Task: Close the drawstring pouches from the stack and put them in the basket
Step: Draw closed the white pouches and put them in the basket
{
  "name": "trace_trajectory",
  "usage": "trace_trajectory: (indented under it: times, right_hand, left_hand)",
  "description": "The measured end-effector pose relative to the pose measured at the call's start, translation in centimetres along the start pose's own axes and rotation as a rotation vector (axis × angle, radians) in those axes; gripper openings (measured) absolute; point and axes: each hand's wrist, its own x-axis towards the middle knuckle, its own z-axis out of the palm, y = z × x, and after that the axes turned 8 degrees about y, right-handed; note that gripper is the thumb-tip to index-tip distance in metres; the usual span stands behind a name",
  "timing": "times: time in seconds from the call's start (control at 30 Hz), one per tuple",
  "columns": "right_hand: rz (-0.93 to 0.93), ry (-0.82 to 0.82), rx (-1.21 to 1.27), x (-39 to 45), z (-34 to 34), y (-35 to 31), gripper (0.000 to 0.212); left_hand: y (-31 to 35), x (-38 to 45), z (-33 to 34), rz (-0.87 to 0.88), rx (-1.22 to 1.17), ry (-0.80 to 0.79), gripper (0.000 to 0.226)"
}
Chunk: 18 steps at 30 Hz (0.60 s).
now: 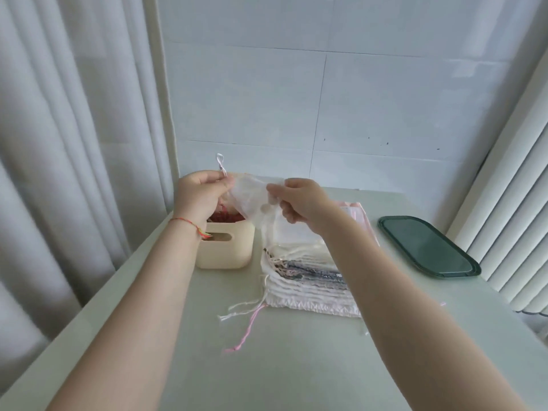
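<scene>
A sheer white drawstring pouch (251,200) hangs in the air between both hands, above the basket and the stack. My left hand (199,193) pinches its drawstring, whose loop sticks up above the fingers. My right hand (298,203) pinches the pouch's top edge on the other side. Below the left hand stands a cream basket (225,253) with a handle slot; something dark red lies inside it. To its right lies the stack of flat pouches (308,280), white, grey and pink, with loose white and pink strings trailing toward me.
A dark green tray lid (427,247) lies at the right of the pale green table (267,366). White curtains hang at the left, vertical blinds at the right, and a tiled wall stands behind the table.
</scene>
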Motion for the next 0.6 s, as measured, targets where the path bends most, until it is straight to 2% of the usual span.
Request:
trace_trajectory:
  times: [0.07, 0.1, 0.17, 0.23, 0.33, 0.47, 0.6]
  right_hand:
    - [0.014, -0.003, 0.080, 0.3, 1.9, -1.4, 0.015]
    - [0.030, -0.011, 0.104, 0.3, 2.4, -1.7, 0.021]
    - [0.046, -0.014, 0.099, 0.1, 2.7, -1.9, 0.032]
    - [0.039, -0.002, 0.053, -0.4, 1.9, -1.6, 0.028]
    - [0.047, 0.028, -0.013, -1.2, -0.4, -0.4, 0.021]
    - [0.073, 0.090, -0.078, -2.2, -3.6, 1.5, 0.017]
    - [0.083, 0.209, -0.196, -2.6, -7.5, 5.0, 0.012]
  left_hand:
    - [-0.1, 0.9, -1.3, 0.010, 0.092, 0.080, 0.014]
    - [-0.3, 1.3, -1.7, 0.009, 0.150, 0.082, 0.025]
    - [-0.9, 1.6, -2.2, -0.008, 0.262, 0.007, 0.046]
    - [-1.1, 1.0, -2.0, -0.008, 0.314, -0.058, 0.053]
    - [-1.3, -0.5, -0.4, 0.048, 0.321, -0.091, 0.046]
    - [-1.6, -2.5, 2.7, 0.123, 0.272, -0.111, 0.022]
    - [-3.2, -4.6, 7.6, 0.106, 0.320, -0.370, 0.019]
